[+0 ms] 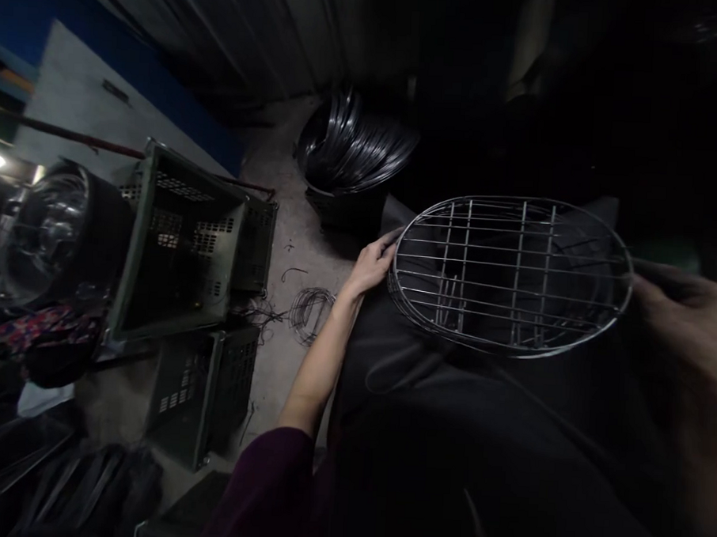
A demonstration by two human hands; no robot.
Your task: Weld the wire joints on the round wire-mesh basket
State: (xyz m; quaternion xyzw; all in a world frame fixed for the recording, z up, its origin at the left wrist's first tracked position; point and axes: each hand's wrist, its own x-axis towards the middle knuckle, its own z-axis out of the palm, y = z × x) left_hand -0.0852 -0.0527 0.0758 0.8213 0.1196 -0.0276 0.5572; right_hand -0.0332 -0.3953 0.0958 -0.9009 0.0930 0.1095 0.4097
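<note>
An oval wire basket (494,268) with a grid of thin metal bars is held over my lap, above dark cloth (411,413). At its left end, my left hand (375,263) is closed on the rim, fingers curled round the wire. My right hand (683,314) is at the opposite end, blurred and dim, its fingers partly hidden behind the rim and in shadow; it appears to grip that end. Several wire layers show beneath the top grid, but how they join is too dark to make out.
Ahead stands a container (337,208) heaped with bent wire strips (364,146). To the left are green plastic crates (130,251) and a round fan-like drum (51,235). A loose coil of thin wire (310,314) lies on the concrete floor (282,249).
</note>
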